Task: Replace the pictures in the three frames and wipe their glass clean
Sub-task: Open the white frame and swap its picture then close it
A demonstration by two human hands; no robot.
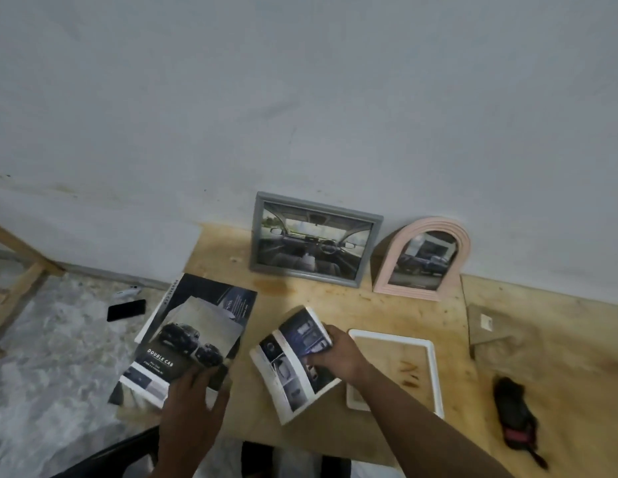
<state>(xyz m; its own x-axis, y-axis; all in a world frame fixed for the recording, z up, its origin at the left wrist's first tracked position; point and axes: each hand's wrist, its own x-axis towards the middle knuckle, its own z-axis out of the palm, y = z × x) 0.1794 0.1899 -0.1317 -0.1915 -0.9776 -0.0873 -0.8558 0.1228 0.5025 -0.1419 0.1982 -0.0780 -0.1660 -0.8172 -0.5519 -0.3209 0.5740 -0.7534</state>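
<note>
A single wide-angle view from a camera worn on the person's head; it looks forward and steeply down onto a wooden tabletop (335,305) set against a pale wall (300,98); the wall fills the upper half; both hands reach in from the bottom edge, close to the lens; floor (41,357) shows at left.

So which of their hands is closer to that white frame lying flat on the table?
Right. The right hand, gripping a curled printed page, sits just beside the white frame; the left hand is farther off, on the brochure.
</note>
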